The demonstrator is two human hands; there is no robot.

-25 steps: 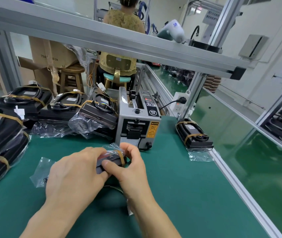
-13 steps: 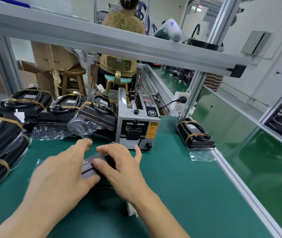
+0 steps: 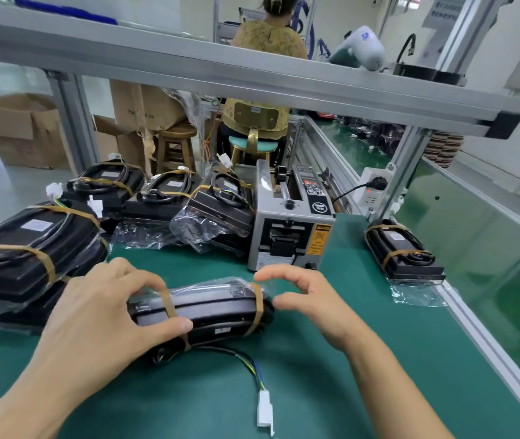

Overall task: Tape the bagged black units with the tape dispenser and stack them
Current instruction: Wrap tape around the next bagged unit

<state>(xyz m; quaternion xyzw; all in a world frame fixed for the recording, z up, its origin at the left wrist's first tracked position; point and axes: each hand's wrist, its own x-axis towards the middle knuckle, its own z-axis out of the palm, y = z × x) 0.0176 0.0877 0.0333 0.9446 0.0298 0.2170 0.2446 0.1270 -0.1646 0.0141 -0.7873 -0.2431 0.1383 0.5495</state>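
1. Under your left hand, fingers and thumb curl around the near end of the bagged black unit, which lies on the green counter in front of the tape dispenser.
2. Your right hand hovers just beside the unit's far end, loosely spread and holding nothing.
3. Two tan tape bands already wrap it; grip there or across the hard body, since the film bag looks slick and likely to slide.
4. The casing looks stiff and probably fairly heavy, so lift with both hands.
5. Mind the loose cable and its white connector trailing toward you; they could snag.
6. Taped units are stacked to your left.
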